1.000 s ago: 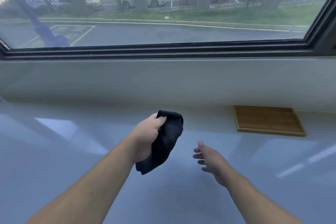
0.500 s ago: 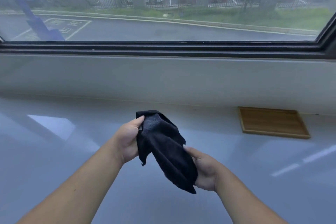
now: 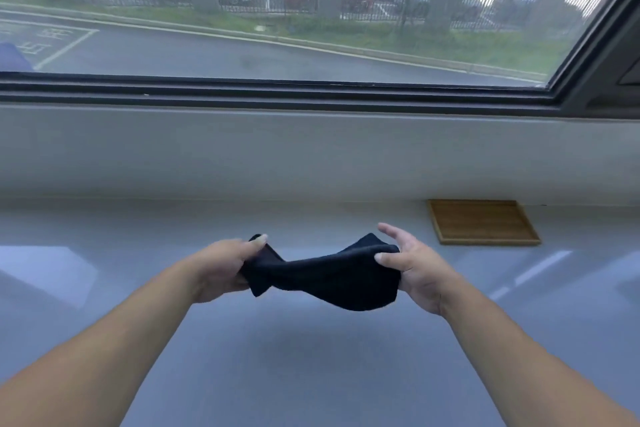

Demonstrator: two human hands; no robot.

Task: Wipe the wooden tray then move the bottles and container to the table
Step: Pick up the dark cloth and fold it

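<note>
Dark cloth (image 3: 322, 274) stretches between two hands above the grey counter (image 3: 311, 357): left hand (image 3: 221, 267) pinching one end, right hand (image 3: 415, 267) gripping the other, forefinger raised. Wooden tray (image 3: 483, 222) sits right of it, against the wall.

Single head-worn view, looking forward and down over the grey bench (image 3: 311, 374) toward the window (image 3: 277, 28) at the far side. Both forearms enter from the near edge, close to the lens. Wide-angle bowing at the edges.
</note>
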